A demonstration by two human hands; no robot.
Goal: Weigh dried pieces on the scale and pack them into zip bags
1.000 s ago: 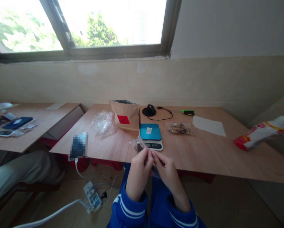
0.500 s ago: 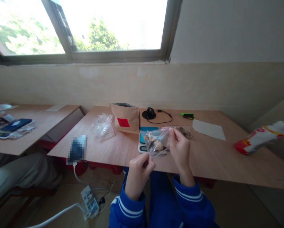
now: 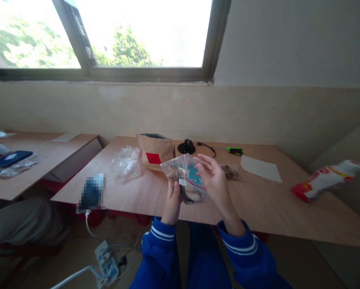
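A clear zip bag (image 3: 189,194) with a red seal line and a small white label is held up over the table's front edge. Pale and dark dried pieces lie inside it; I cannot tell their exact kind. My left hand (image 3: 172,205) grips the bag's left side, thumb in front. At its right side, my right hand (image 3: 214,180) has its fingers stretched apart, close to the seal edge. The teal top of the kitchen scale shows through the plastic; the bag hides most of the scale. Just behind to the right lies another clear bag (image 3: 230,171) of brownish pieces.
A brown paper pouch (image 3: 164,149) stands behind, beside crumpled clear bags (image 3: 127,164). A black round-based device (image 3: 186,147), a green-black screwdriver (image 3: 234,151), a paper sheet (image 3: 261,168) and a red-white bottle (image 3: 327,180) share the table. A pixelated object (image 3: 91,193) sits front left.
The bag has turned so its seal and label face me. My left hand has moved up onto its left side. My right hand's fingers have gone from pinching the bag's edge to spread.
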